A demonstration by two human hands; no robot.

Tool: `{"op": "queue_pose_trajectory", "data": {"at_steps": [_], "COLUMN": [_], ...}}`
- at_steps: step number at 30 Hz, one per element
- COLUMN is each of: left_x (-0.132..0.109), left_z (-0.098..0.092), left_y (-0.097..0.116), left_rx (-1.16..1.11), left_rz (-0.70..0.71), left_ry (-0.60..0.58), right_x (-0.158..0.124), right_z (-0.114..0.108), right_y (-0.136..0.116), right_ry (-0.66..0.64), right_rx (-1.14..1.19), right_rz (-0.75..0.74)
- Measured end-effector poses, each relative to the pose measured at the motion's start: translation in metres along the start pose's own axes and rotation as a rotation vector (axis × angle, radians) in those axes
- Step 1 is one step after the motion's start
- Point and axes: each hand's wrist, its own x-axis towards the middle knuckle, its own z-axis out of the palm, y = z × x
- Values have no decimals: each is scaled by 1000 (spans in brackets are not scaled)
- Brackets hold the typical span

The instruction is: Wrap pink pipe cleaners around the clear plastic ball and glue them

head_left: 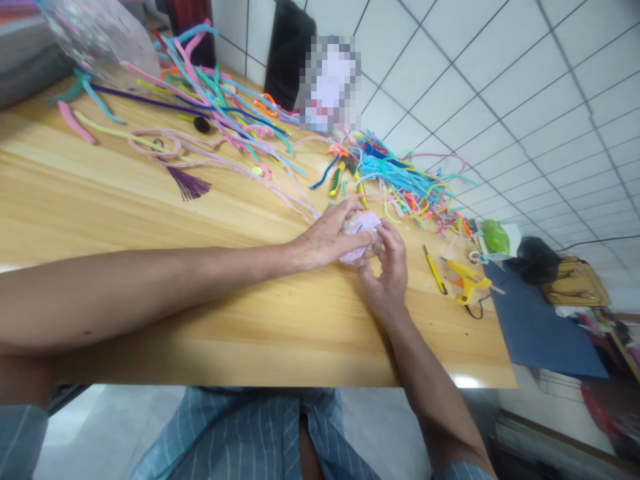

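Note:
A pale lilac, rounded bundle [364, 233] is held between both hands just above the wooden table. My left hand [334, 233] is closed around its left side, with the thumb lying across it. On the right, my right hand [387, 260] curls its fingers and thumb around the other side. Pale pink fuzzy strands [280, 190] run along the table to my left hand; whether they join the bundle is hidden. Pliers with yellow-green handles [338, 180] lie just beyond the hands.
Loose coloured pipe cleaners [225, 107] spread over the back left, near a purple tassel [187, 183]. A blue heap of pipe cleaners [383, 167] lies behind. A blurred phone-like screen [330, 83] stands upright. Rightward are a yellow cutter [435, 270] and a yellow glue gun [467, 280].

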Motion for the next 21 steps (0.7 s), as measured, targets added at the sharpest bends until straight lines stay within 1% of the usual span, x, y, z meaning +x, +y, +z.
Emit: {"op": "queue_pose_trajectory", "data": {"at_steps": [13, 21], "left_x": [-5, -9], "left_z": [-3, -2], "left_y": [1, 7], "left_rx": [136, 183], "left_rz": [35, 32], "left_ry": [-21, -25], "right_x": [0, 0], "right_z": [-3, -5], "right_y": [-4, -8], "right_ry": [5, 21], "right_rx": [-12, -96], "right_rz": [3, -32]}}
